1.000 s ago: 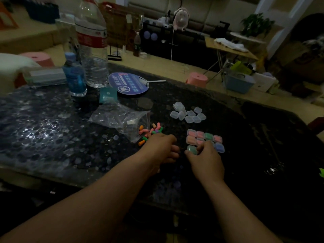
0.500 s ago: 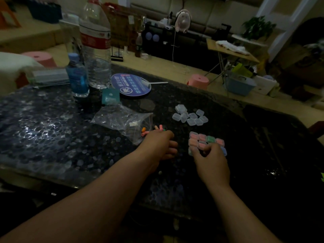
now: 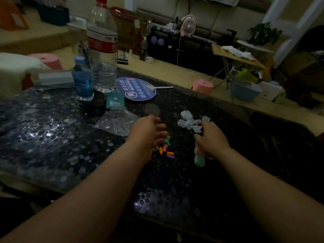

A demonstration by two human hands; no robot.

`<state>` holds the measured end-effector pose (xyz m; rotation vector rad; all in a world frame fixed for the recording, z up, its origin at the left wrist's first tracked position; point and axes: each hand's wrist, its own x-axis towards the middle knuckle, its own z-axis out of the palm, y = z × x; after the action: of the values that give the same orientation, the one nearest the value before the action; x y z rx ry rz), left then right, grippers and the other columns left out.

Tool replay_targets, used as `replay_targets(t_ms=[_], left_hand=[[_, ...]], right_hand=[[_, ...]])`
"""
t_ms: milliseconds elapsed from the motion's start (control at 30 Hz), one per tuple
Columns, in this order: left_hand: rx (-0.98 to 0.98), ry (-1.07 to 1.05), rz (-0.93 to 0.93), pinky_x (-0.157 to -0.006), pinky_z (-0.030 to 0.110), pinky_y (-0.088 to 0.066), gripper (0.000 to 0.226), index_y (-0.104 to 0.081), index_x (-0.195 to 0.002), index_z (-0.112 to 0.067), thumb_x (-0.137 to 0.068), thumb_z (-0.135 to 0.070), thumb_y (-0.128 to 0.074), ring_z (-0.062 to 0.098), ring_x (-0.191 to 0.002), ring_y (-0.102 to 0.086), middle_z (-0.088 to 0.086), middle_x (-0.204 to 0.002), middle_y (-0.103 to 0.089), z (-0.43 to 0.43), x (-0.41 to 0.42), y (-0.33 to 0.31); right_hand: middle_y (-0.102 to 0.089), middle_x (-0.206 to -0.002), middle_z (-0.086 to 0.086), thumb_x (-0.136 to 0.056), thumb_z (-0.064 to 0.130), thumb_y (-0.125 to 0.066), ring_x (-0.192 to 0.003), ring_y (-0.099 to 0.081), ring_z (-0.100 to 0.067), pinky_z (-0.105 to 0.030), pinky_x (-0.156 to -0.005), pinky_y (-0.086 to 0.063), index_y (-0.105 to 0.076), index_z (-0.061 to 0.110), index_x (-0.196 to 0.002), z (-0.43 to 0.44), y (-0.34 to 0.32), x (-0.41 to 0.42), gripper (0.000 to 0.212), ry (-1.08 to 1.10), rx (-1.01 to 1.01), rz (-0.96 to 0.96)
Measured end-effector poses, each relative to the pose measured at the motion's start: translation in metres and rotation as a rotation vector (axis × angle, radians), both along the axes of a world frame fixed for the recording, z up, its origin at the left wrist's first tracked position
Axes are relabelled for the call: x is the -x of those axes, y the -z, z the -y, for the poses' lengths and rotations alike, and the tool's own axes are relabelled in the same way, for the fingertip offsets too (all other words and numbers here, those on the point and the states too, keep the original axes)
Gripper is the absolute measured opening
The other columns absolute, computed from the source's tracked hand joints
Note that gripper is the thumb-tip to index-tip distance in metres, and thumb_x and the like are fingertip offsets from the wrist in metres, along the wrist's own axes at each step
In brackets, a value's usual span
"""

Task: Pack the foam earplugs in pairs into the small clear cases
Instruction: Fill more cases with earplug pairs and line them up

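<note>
Dark tabletop [image 3: 52, 137]: right hand [image 3: 212, 139] at empty cases [image 3: 188, 121] just ahead, left hand [image 3: 149, 132] loosely curled over earplugs [image 3: 165, 149], both grips unclear.

The left hand [image 3: 149, 132] hangs over earplugs [image 3: 166, 152], the right hand [image 3: 212, 142] beside clear cases [image 3: 187, 121].

Dim light here, glare patches on the dark speckled table [image 3: 52, 137] left of the left hand [image 3: 149, 132]. Beyond the right hand [image 3: 212, 139], tan floor [image 3: 175, 72], a pink stool [image 3: 203, 85], a folding wooden side table [image 3: 236, 57] further back, pale sofa [image 3: 219, 14] along the far wall.
</note>
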<state>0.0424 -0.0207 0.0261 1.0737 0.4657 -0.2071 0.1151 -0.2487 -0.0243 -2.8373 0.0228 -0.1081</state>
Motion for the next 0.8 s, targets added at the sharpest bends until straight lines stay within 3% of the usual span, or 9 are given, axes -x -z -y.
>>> replay_targets(t_ms=[233, 333, 500, 633, 700, 800], left_hand=[[0.01, 0.012, -0.015, -0.063, 0.03, -0.042, 0.018, -0.06, -0.108, -0.004, -0.097, -0.012, -0.05, 0.025, -0.079, -0.053, 0.015, -0.095, -0.061, 0.002, -0.002, 0.005], [0.0, 0.022, -0.03, -0.061, 0.029, -0.039, 0.016, -0.06, -0.106, -0.008, -0.097, -0.012, -0.048, 0.024, -0.079, -0.05, 0.013, -0.094, -0.058, 0.001, -0.001, 0.005], [0.041, 0.087, -0.027, -0.056, 0.027, -0.025, 0.012, -0.05, -0.089, -0.019, -0.095, -0.01, -0.044, 0.015, -0.061, -0.037, 0.009, -0.088, -0.042, 0.002, 0.002, 0.002], [-0.007, 0.137, -0.02, -0.056, 0.028, -0.022, 0.016, -0.049, -0.083, -0.018, -0.094, -0.009, -0.042, 0.014, -0.059, -0.035, 0.007, -0.081, -0.041, 0.0, 0.007, 0.001], [-0.045, 0.209, -0.022, -0.056, 0.027, -0.025, 0.016, -0.05, -0.083, -0.018, -0.094, -0.01, -0.043, 0.014, -0.057, -0.035, 0.004, -0.074, -0.042, 0.0, 0.013, -0.001], [-0.186, 0.321, 0.018, -0.057, 0.028, -0.053, 0.016, -0.064, -0.105, -0.008, -0.101, -0.019, -0.053, 0.019, -0.066, -0.06, 0.008, -0.085, -0.064, -0.003, 0.025, -0.006]], right_hand=[[-0.055, -0.143, -0.012, -0.088, 0.044, -0.077, -0.122, -0.061, -0.036, -0.044, -0.092, -0.055, -0.055, 0.021, -0.147, -0.009, 0.008, -0.058, 0.067, -0.028, 0.181, -0.078], [-0.055, -0.139, -0.014, -0.091, 0.046, -0.074, -0.122, -0.059, -0.039, -0.049, -0.096, -0.055, -0.06, 0.017, -0.141, -0.013, 0.015, -0.066, 0.06, -0.008, 0.219, -0.067], [-0.057, -0.132, -0.012, -0.095, 0.049, -0.068, -0.119, -0.059, -0.037, -0.05, -0.096, -0.055, -0.064, 0.017, -0.134, -0.025, 0.017, -0.068, 0.05, 0.009, 0.199, -0.012], [-0.063, -0.115, -0.003, -0.087, 0.069, -0.071, -0.102, -0.063, -0.026, -0.042, -0.084, -0.055, -0.061, 0.027, -0.113, -0.034, 0.0, -0.041, 0.05, 0.014, -0.041, 0.019], [-0.065, -0.106, 0.004, -0.089, 0.058, -0.078, -0.091, -0.064, -0.013, -0.032, -0.071, -0.05, -0.059, 0.03, -0.108, -0.039, -0.017, -0.007, 0.039, -0.012, -0.246, 0.055], [-0.064, -0.102, 0.015, -0.093, 0.031, -0.082, -0.086, -0.063, 0.009, -0.012, -0.065, -0.046, -0.058, 0.03, -0.117, -0.048, -0.044, 0.06, 0.034, -0.075, -0.49, 0.073]])
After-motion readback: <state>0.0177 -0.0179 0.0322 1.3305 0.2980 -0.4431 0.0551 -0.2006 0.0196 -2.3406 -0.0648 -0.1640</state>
